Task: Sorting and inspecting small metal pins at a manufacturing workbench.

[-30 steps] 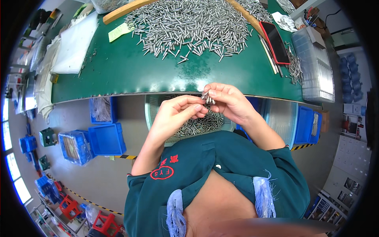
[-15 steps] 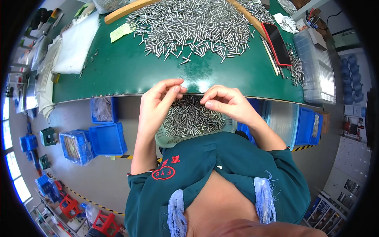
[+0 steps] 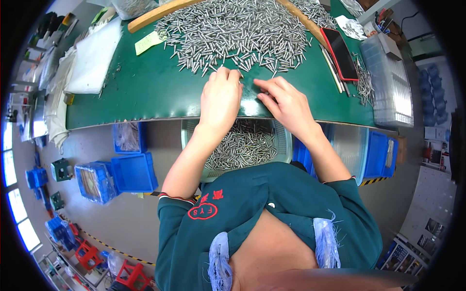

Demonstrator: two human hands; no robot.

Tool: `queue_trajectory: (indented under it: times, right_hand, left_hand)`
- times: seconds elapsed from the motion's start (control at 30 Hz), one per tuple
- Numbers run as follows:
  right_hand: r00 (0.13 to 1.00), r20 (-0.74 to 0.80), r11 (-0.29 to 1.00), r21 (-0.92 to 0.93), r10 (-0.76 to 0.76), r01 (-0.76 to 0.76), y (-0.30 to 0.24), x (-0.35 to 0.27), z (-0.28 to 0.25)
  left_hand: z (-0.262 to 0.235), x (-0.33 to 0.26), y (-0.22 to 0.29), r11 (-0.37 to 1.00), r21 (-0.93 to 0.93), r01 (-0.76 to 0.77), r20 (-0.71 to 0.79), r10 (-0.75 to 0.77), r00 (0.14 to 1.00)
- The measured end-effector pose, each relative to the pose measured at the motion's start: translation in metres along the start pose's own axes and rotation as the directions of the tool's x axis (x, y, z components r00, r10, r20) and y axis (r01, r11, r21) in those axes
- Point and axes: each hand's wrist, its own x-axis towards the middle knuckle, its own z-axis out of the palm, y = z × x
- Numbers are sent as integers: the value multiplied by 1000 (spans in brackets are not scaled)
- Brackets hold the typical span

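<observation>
A wide pile of small silver metal pins [image 3: 233,34] covers the far middle of the green tabletop [image 3: 145,97]. At its near edge is my left hand [image 3: 221,99], back upward and fingers curled together; a small glint shows at the fingertips, but what they hold is mostly hidden. To its right my right hand [image 3: 289,104] hovers over the table, index finger stretched toward the left hand and thumb apart, with nothing visible in it. Below the table edge, between my forearms, a pale green plastic basket [image 3: 284,145] holds many more metal pins [image 3: 242,148].
Wooden bars [image 3: 155,15] border the pile, with a yellow paper note [image 3: 148,42] beside it. A red-edged phone [image 3: 340,53], thin rods and clear plastic boxes [image 3: 386,82] lie at right. White sheets [image 3: 94,58] lie at left. Blue bins [image 3: 136,172] stand below.
Both hands have moved forward from above the basket to over the tabletop, the left one reaching the pile's near edge. The left fingers have curled in; more of the basket's pins now show.
</observation>
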Motion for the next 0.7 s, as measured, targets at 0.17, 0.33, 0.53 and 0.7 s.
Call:
queue_trajectory:
  times: [0.17, 0.33, 0.53, 0.7]
  right_hand:
    - [998, -4, 997, -55, -60, 60, 2, 12, 6]
    - [995, -1, 994, -54, -96, 95, 0, 13, 8]
    - [995, 25, 995, -20, -98, 98, 0, 11, 10]
    - [993, 51, 992, -54, -110, 112, -5, 11, 11]
  left_hand:
    - [-6, -12, 1, 997, -75, -26, 30, 28, 999]
    - [-13, -20, -2, 996, -86, -6, 44, 10, 999]
    - [-20, -24, -3, 983, -178, -54, 57, 65, 996]
    - [-18, -21, -1, 890, -447, -88, 43, 120, 992]
